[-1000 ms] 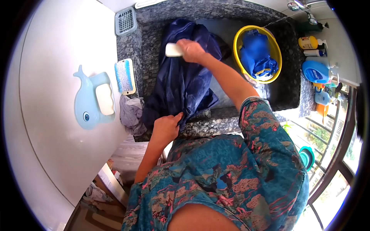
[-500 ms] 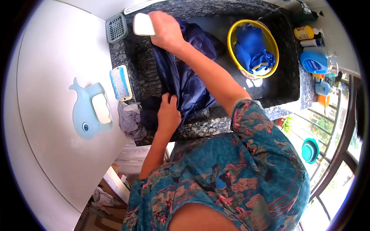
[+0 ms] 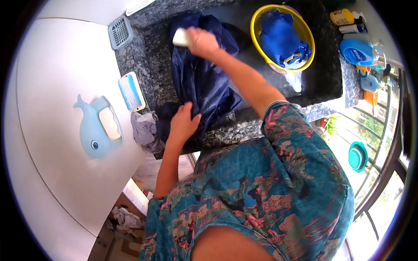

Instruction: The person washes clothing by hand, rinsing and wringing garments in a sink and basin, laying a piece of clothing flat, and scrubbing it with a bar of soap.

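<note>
Stone sink [image 3: 326, 78] fills the middle; navy cloth [image 3: 207, 82] lies bunched over its left part, near edge by the front rim, probably for working room. Yellow basin [image 3: 254, 30] sits in the right part, likely to keep the blue cloth [image 3: 278, 37] inside it separate. Right hand [image 3: 202, 42] is at the far part of the navy cloth, fingers wrapped around a white block [image 3: 180, 38], its outer end left clear, presumably so it can meet the fabric; contact unclear. Left hand [image 3: 183, 123] is on the near edge, fingers bent, seemingly anchoring; pinching or only pressing, cannot tell. Around: whale-shaped holder [image 3: 89, 130] on the white surface at left, blue bottle [image 3: 355, 51] on the right ledge, crumpled grey cloth [image 3: 146, 130] crowding the left hand's side, blue-and-white brush [image 3: 131, 91] and grey slotted dish [image 3: 120, 32] along the left ledge. Right forearm crosses the sink, blocking some view between navy cloth and basin.
</note>
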`<state>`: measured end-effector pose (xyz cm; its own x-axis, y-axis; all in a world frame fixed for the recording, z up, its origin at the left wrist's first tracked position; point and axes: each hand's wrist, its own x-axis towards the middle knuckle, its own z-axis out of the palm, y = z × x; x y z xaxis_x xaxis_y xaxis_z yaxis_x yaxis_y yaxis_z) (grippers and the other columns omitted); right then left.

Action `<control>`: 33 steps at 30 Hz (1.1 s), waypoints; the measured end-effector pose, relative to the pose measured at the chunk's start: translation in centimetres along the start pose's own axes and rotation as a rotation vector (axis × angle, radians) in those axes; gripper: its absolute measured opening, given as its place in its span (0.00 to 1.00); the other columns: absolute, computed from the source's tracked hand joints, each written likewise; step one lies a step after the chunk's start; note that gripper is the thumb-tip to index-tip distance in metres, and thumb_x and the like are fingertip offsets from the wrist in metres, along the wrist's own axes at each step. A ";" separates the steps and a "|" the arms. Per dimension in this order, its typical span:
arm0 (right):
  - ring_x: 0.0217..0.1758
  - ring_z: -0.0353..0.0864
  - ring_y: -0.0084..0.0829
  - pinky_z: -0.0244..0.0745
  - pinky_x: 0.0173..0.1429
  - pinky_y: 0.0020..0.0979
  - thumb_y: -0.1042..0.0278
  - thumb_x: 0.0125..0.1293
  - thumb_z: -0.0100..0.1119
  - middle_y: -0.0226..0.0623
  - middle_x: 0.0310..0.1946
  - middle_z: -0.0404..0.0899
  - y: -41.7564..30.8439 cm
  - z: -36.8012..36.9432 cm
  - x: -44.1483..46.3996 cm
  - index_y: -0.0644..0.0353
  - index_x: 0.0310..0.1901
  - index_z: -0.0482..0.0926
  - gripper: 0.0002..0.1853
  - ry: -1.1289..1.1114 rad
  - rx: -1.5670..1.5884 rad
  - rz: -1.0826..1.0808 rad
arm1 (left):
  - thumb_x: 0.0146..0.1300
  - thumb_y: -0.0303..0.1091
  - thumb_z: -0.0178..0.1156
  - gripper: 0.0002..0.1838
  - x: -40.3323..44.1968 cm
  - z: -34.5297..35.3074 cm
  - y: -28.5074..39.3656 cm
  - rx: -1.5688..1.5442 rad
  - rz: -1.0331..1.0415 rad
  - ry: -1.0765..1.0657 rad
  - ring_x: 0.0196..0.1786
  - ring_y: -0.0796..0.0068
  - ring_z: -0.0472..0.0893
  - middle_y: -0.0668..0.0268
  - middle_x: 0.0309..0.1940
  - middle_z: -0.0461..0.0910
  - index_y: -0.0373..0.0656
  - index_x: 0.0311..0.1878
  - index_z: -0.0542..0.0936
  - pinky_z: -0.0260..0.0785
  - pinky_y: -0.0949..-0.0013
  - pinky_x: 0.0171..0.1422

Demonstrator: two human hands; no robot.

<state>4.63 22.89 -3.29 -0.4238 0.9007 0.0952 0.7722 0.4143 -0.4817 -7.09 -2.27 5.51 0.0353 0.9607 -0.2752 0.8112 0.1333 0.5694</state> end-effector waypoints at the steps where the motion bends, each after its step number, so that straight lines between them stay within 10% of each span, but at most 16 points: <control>1: 0.45 0.82 0.48 0.77 0.50 0.45 0.64 0.53 0.60 0.50 0.43 0.79 0.6 -1.8 0.3 0.62 0.47 0.70 0.20 0.026 0.063 0.109 | 0.57 0.44 0.64 0.29 0.3 -0.3 0.5 -0.024 -0.014 0.062 0.48 0.44 0.77 0.47 0.46 0.75 0.38 0.58 0.71 0.72 0.50 0.52; 7: 0.58 0.79 0.47 0.75 0.60 0.39 0.58 0.56 0.61 0.51 0.51 0.79 8.3 -5.2 -2.3 0.62 0.58 0.70 0.29 -0.202 -0.085 0.679 | 0.52 0.60 0.68 0.40 6.1 1.7 3.8 0.237 -0.267 -0.156 0.55 0.43 0.76 0.47 0.49 0.74 0.34 0.55 0.72 0.73 0.51 0.55; 11: 0.52 0.81 0.54 0.75 0.59 0.43 0.62 0.54 0.60 0.59 0.48 0.80 8.3 -3.3 -3.6 0.68 0.53 0.74 0.26 -0.149 0.154 0.754 | 0.55 0.41 0.68 0.21 6.7 3.0 2.6 0.151 -0.146 0.031 0.47 0.45 0.80 0.49 0.43 0.78 0.39 0.46 0.76 0.74 0.51 0.49; 15: 0.39 0.84 0.36 0.80 0.42 0.37 0.69 0.54 0.69 0.44 0.37 0.83 3.8 -7.5 1.7 0.64 0.47 0.77 0.19 -0.084 1.153 0.662 | 0.61 0.31 0.63 0.10 5.3 2.0 -2.4 -0.391 -0.154 0.162 0.38 0.65 0.81 0.59 0.36 0.80 0.40 0.44 0.76 0.72 0.62 0.45; 17: 0.35 0.83 0.28 0.78 0.36 0.32 0.70 0.59 0.66 0.37 0.34 0.82 1.0 -10.0 3.6 0.61 0.45 0.77 0.13 -0.093 1.462 0.452 | 0.65 0.30 0.61 0.08 3.6 -0.7 -1.5 -1.139 -0.290 0.063 0.40 0.74 0.78 0.67 0.37 0.79 0.38 0.44 0.76 0.70 0.69 0.48; 19: 0.34 0.83 0.26 0.78 0.35 0.30 0.61 0.59 0.68 0.37 0.33 0.82 -0.2 -9.2 4.4 0.62 0.46 0.77 0.18 -0.091 1.085 0.311 | 0.67 0.28 0.57 0.14 2.0 -1.9 -0.7 -1.387 -0.356 0.083 0.47 0.75 0.79 0.68 0.45 0.80 0.35 0.54 0.75 0.69 0.71 0.57; 21: 0.41 0.85 0.45 0.79 0.44 0.40 0.38 0.56 0.65 0.50 0.38 0.83 -3.4 -8.3 1.1 0.61 0.50 0.75 0.33 0.081 0.401 0.126 | 0.67 0.28 0.56 0.18 0.9 -2.0 -0.1 -1.562 -0.424 0.127 0.50 0.75 0.79 0.66 0.48 0.80 0.34 0.59 0.73 0.68 0.71 0.60; 24: 0.46 0.82 0.54 0.78 0.51 0.44 0.32 0.57 0.61 0.53 0.46 0.80 -6.3 -3.9 -7.7 0.56 0.62 0.70 0.40 0.034 0.423 -0.362 | 0.68 0.27 0.54 0.20 0.1 -1.4 -1.3 -1.548 -0.449 0.149 0.49 0.74 0.80 0.64 0.51 0.80 0.32 0.62 0.72 0.69 0.70 0.61; 26: 0.44 0.83 0.50 0.80 0.47 0.44 0.30 0.61 0.53 0.51 0.43 0.80 -6.8 -3.0 -10.8 0.55 0.63 0.69 0.39 -0.319 0.206 -0.219 | 0.68 0.26 0.53 0.19 -0.8 -1.6 -1.5 -1.531 -0.462 0.137 0.48 0.74 0.80 0.64 0.50 0.80 0.32 0.61 0.73 0.70 0.70 0.59; 33: 0.38 0.84 0.52 0.80 0.41 0.45 0.34 0.61 0.55 0.50 0.41 0.82 -5.3 -1.5 -5.1 0.53 0.61 0.65 0.36 -0.095 0.130 -0.172 | 0.67 0.27 0.55 0.17 -2.0 -4.2 -0.7 -1.456 -0.410 0.202 0.45 0.77 0.80 0.66 0.47 0.81 0.33 0.58 0.76 0.71 0.75 0.54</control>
<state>3.40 16.25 0.11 -0.5914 0.7993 0.1062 0.6198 0.5349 -0.5742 -10.19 -3.23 8.90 -0.2177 0.7990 -0.5605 -0.5212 0.3904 0.7589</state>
